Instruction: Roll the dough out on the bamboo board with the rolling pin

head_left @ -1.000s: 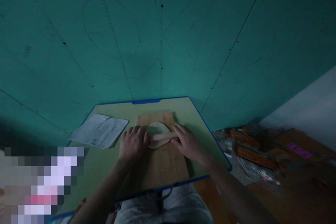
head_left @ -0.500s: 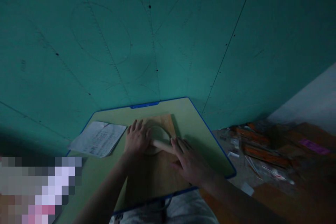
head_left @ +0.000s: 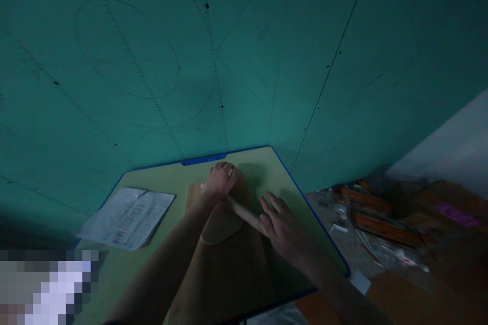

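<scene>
A flat round piece of dough point(head_left: 221, 223) lies on a wooden board point(head_left: 224, 269), with a pale rolling pin point(head_left: 246, 213) slanting across its far part. My left hand point(head_left: 221, 179) is beyond the pin, near the board's far end. Its wrist crosses over the pin, and its fingers point forward, slightly bent, with a gap by the thumb. The tip of the pin shows left of that wrist. At the pin's right end rests my right hand point(head_left: 282, 228), palm down, its fingers stretched out and not wrapped round the pin.
The board lies on a pale table point(head_left: 287, 198) with a blue edge, against a green wall point(head_left: 244, 81) with drawn lines. Written paper sheets point(head_left: 129, 218) lie at the table's left. Orange objects in clear wrapping point(head_left: 385, 226) and cardboard cover the floor at right.
My left hand has moved forward and right, past the pin. My right hand has shifted slightly right and down, with the pin's right end. The dough shows more on the near side of the pin.
</scene>
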Tool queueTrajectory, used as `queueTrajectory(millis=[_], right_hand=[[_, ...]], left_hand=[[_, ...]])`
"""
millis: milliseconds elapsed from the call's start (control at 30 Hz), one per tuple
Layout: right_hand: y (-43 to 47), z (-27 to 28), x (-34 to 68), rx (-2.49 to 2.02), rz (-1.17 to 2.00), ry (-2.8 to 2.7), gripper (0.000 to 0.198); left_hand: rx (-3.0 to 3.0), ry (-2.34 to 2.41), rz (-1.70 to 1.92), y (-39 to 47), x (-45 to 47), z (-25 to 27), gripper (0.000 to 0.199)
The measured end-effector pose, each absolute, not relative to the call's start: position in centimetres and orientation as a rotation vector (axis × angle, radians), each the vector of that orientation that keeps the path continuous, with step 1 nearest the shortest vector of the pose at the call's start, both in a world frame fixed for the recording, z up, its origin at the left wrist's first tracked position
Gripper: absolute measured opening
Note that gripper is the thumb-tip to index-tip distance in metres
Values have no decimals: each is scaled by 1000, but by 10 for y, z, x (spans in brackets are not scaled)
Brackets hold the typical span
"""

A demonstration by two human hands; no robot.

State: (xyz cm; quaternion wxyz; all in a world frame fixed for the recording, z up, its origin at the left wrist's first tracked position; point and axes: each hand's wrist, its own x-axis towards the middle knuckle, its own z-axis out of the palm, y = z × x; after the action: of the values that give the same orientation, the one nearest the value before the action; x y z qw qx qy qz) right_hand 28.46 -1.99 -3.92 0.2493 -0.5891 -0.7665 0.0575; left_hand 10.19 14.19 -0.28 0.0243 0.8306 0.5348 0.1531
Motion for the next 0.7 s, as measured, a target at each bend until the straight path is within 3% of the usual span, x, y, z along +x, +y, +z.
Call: queueTrajectory(millis=[500, 700], right_hand=[[-87, -36, 202, -1353, 168, -2283, 58], [-81, -32, 210, -1383, 265, -2339, 70]], left_hand=[[2731, 1646, 721, 58, -12, -53, 48], [2659, 1712, 548, 67, 9, -42, 43]])
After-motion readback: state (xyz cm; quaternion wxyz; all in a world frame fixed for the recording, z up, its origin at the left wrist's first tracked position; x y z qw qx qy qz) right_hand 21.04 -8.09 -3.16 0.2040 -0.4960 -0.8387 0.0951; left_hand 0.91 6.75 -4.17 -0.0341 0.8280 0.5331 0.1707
